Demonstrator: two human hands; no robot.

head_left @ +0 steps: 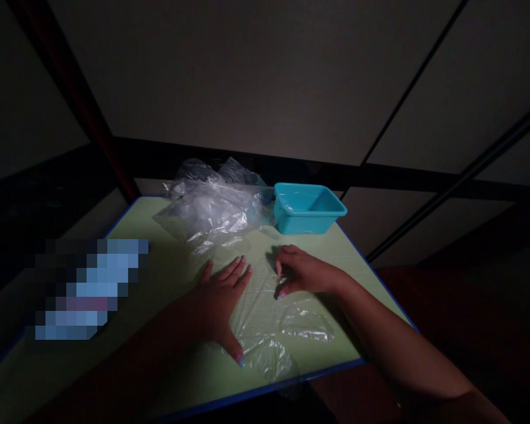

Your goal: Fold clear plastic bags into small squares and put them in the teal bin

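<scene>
A clear plastic bag [265, 347] lies spread over the near part of the table, its front end reaching the table's edge. My left hand [218, 303] rests flat on the bag's left side, fingers spread and thumb stretched out. On the other side, my right hand [307, 272] is curled, with thin plastic drawn up at its fingertips; it appears to grip the bag. Beyond both hands sits a crumpled heap of clear plastic bags [216, 209]. To the right of that heap stands a turquoise plastic basket [304, 224], its inside partly visible.
The light green table [159, 265] has a blue edge. At its left lies a blurred-out blue object [101, 288] whose kind I cannot make out. Pale panels [247, 76] with dark strips rise behind the table.
</scene>
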